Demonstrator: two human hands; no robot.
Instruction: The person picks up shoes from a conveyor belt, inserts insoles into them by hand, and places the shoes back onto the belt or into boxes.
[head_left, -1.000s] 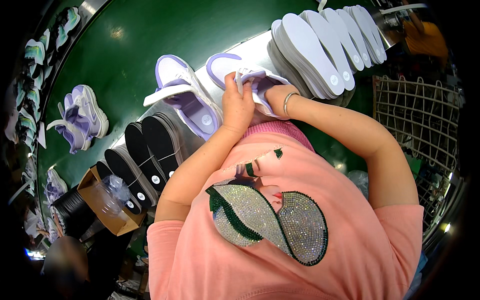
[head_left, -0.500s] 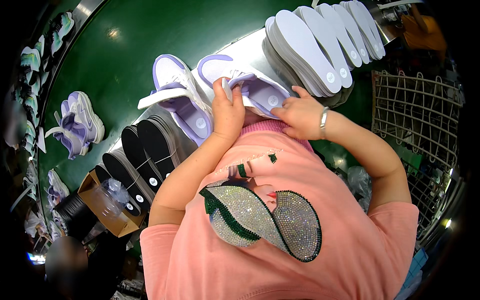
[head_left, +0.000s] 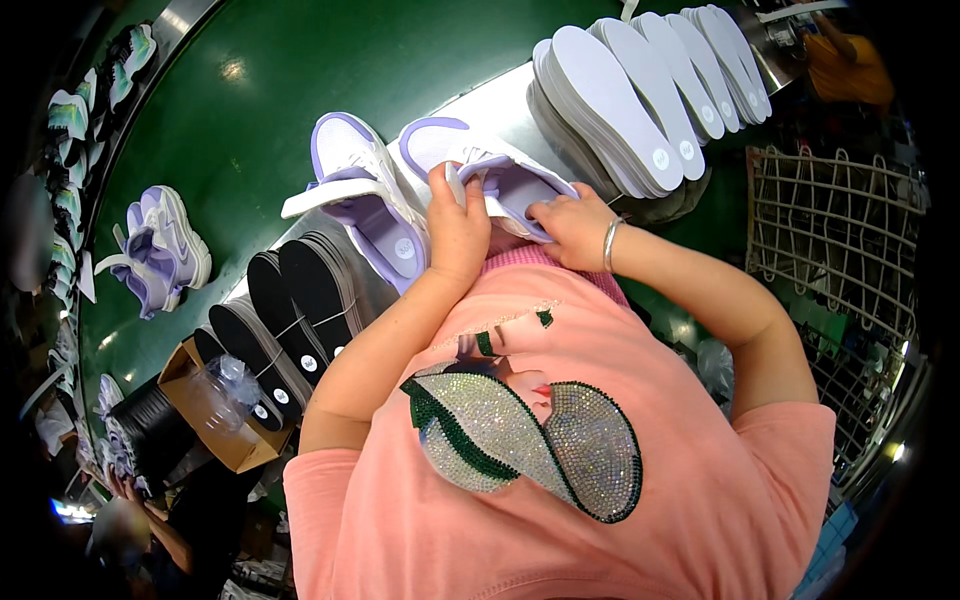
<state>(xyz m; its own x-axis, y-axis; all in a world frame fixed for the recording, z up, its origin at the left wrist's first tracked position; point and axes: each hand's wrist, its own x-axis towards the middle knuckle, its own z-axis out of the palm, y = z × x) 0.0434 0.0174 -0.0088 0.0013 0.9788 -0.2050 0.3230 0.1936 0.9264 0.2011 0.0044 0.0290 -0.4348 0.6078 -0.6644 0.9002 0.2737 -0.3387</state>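
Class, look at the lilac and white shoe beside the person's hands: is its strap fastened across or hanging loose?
Loose. On the lilac and white shoe, the white strap sticks out sideways past the shoe's edge, leaving the purple inside uncovered.

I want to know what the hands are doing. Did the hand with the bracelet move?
Yes. The right hand slid along the lilac shoe, away from the fanned white insoles and closer to the left hand.

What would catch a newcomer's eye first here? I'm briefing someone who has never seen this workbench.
Centre stage, the left hand and right hand grip a white-and-lilac sneaker, its twin lying beside it. White insoles fan out at upper right, black insoles at lower left, on the green belt.
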